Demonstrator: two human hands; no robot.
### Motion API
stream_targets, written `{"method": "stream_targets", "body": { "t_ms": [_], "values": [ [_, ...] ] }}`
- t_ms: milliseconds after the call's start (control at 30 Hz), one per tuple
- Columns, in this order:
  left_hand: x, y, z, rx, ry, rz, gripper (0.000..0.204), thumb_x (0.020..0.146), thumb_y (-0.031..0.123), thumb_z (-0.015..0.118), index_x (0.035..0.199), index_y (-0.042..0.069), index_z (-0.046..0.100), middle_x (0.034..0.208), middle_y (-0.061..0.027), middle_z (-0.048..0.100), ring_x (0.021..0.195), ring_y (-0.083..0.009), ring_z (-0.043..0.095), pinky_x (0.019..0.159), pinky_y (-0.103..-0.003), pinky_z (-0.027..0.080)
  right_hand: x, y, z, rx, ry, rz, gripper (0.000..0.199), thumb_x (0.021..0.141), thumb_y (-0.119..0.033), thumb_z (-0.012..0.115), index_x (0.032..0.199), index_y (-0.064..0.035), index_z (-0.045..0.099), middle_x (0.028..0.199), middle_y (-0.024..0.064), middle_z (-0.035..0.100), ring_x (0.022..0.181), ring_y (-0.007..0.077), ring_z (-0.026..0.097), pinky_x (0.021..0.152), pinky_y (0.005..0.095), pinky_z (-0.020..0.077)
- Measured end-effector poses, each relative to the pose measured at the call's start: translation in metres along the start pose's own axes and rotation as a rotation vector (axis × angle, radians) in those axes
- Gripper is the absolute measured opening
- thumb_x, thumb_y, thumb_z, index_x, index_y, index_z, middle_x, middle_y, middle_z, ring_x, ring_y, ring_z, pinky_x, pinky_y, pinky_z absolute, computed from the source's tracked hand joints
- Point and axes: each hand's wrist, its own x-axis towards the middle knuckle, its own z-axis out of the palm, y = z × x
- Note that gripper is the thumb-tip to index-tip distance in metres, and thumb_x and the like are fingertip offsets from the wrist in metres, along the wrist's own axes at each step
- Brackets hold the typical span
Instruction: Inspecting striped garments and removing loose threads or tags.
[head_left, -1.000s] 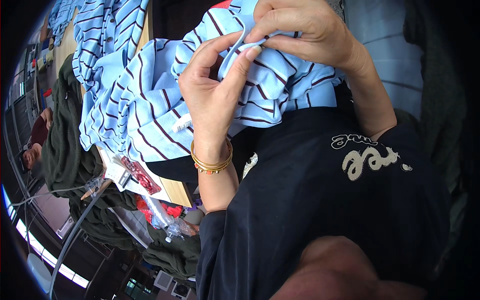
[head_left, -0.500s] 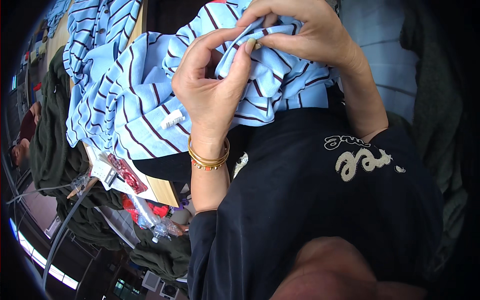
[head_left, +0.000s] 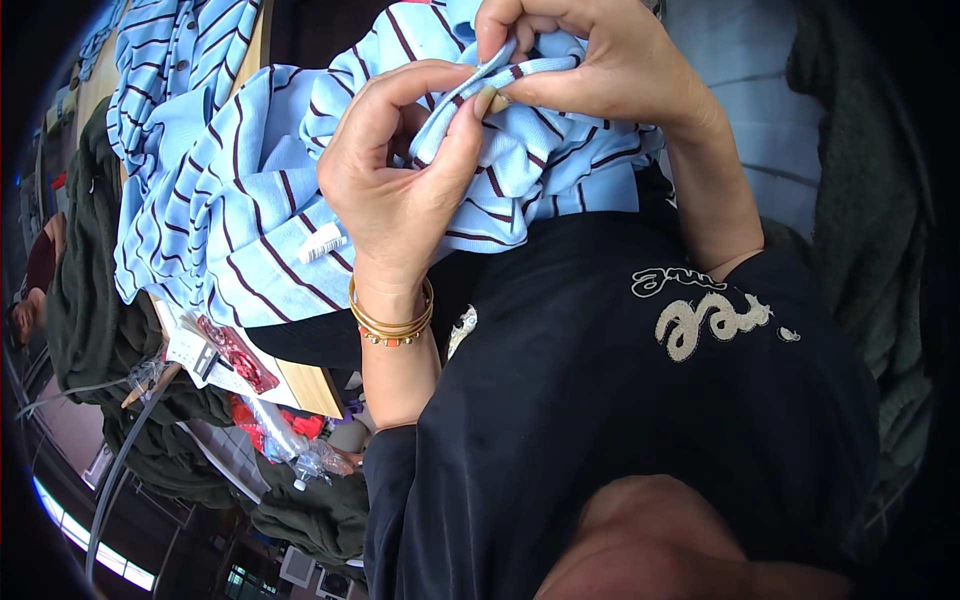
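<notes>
A light blue knit garment (head_left: pixel 265 185) with dark stripes lies bunched over my lap and the table edge. My left hand (head_left: pixel 400 170) pinches a folded edge of it between thumb and fingers. Close against it, my right hand (head_left: pixel 610 65) grips the same edge, thumb and fingertips nearly meeting my left thumb. Whatever small thing may sit between the fingertips is too hidden to make out. A white label (head_left: pixel 322 243) with a barcode shows on the cloth left of my left wrist. Gold bangles (head_left: pixel 393 322) circle that wrist.
Another striped piece with buttons (head_left: pixel 182 65) lies at the far left. On the wooden table (head_left: pixel 308 387) are papers and a red patterned packet (head_left: pixel 238 355). Below hang clear plastic wrap (head_left: pixel 280 430) and dark green cloth (head_left: pixel 315 510). Another person (head_left: pixel 38 265) is at the left rim.
The whole view has shifted slightly, so my hands and the garment appear a little farther left. Both hands keep their pinch on the folded edge.
</notes>
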Motion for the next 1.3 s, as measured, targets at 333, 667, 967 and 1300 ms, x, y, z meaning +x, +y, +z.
{"method": "stream_targets", "body": {
  "t_ms": [333, 667, 967, 1300],
  "values": [
    [0.001, -0.002, -0.001, 0.054, -0.025, 0.104, 0.019, 0.079, 0.001, 0.078, 0.098, 0.003, 0.074, 0.094, -0.003, 0.074, 0.068, -0.0062, 0.059, 0.059, -0.019, 0.045, 0.0, -0.001, -0.003, -0.037, 0.01, -0.024, 0.02, 0.073, -0.004, 0.082, 0.088, -0.0008, 0.069, 0.08, 0.0016, 0.063, 0.07, 0.0088, 0.056, 0.062, 0.0231, 0.0455],
    [0.004, 0.0, -0.006, 0.14, -0.055, 0.24, 0.017, 0.081, -0.001, 0.076, 0.098, 0.002, 0.073, 0.094, -0.007, 0.074, 0.076, -0.0134, 0.067, 0.064, -0.022, 0.05, -0.003, 0.001, 0.003, -0.013, 0.041, 0.071, 0.017, 0.073, -0.002, 0.081, 0.085, 0.0001, 0.069, 0.076, -0.0002, 0.062, 0.065, 0.0044, 0.053, 0.057, 0.0203, 0.042],
    [0.004, 0.002, -0.005, 0.182, -0.042, 0.265, 0.017, 0.081, -0.003, 0.074, 0.098, 0.001, 0.072, 0.094, -0.01, 0.074, 0.08, -0.0176, 0.069, 0.067, -0.024, 0.052, -0.001, 0.015, 0.006, -0.044, 0.103, -0.331, 0.015, 0.074, -0.002, 0.079, 0.084, 0.0003, 0.068, 0.076, 0.0007, 0.064, 0.066, 0.0046, 0.055, 0.058, 0.0199, 0.0435],
    [0.002, -0.003, -0.006, 0.182, 0.01, 0.29, 0.018, 0.082, -0.004, 0.073, 0.099, 0.0, 0.072, 0.096, -0.0094, 0.074, 0.079, -0.0155, 0.068, 0.067, -0.023, 0.051, -0.003, -0.005, 0.012, -0.021, 0.123, 0.077, 0.014, 0.076, -0.001, 0.079, 0.083, 0.0004, 0.068, 0.076, 0.0006, 0.063, 0.067, 0.0042, 0.054, 0.058, 0.0197, 0.0426]
  ]
}}
